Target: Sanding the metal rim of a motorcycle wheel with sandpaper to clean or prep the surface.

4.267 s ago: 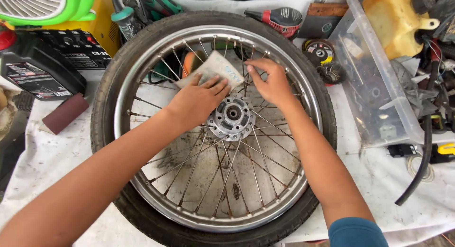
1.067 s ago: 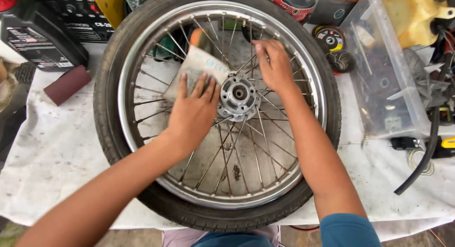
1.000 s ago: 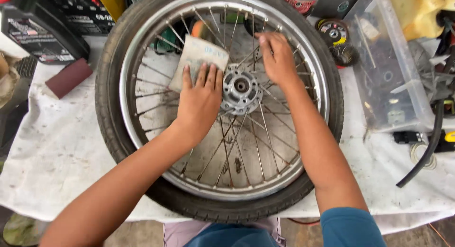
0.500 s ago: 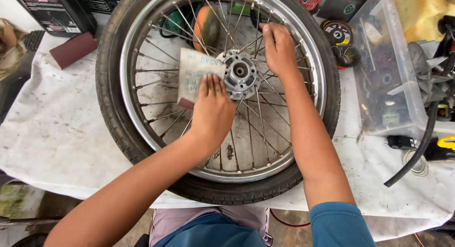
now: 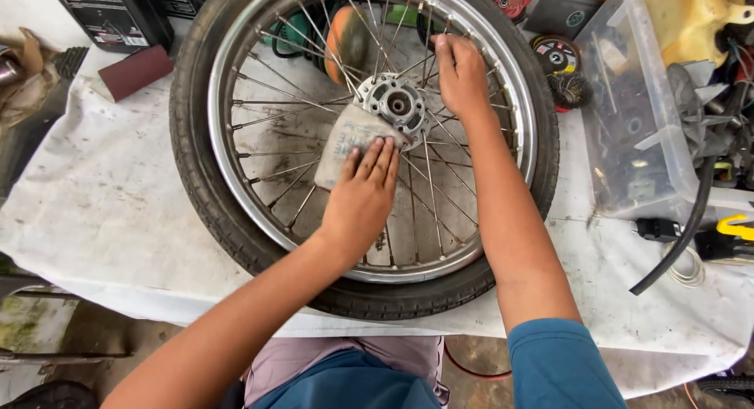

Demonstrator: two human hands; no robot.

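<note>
Gritty sandpaper sheet [image 5: 351,142] lies flat under the left hand [image 5: 363,195], pressed open-palmed just left of the hub [image 5: 397,104]; the right hand [image 5: 459,75] pinches spokes [image 5: 440,181] beyond it

- Wheel [image 5: 236,220]: top of tyre cut off by frame edge.
- Sandpaper sheet [image 5: 345,138]: lower part hidden under left hand [image 5: 361,197].
- Clear plastic bin [image 5: 628,126]: contents indistinct.

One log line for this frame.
left hand pressing sandpaper on spokes beside hub | right hand steadying wheel
</note>
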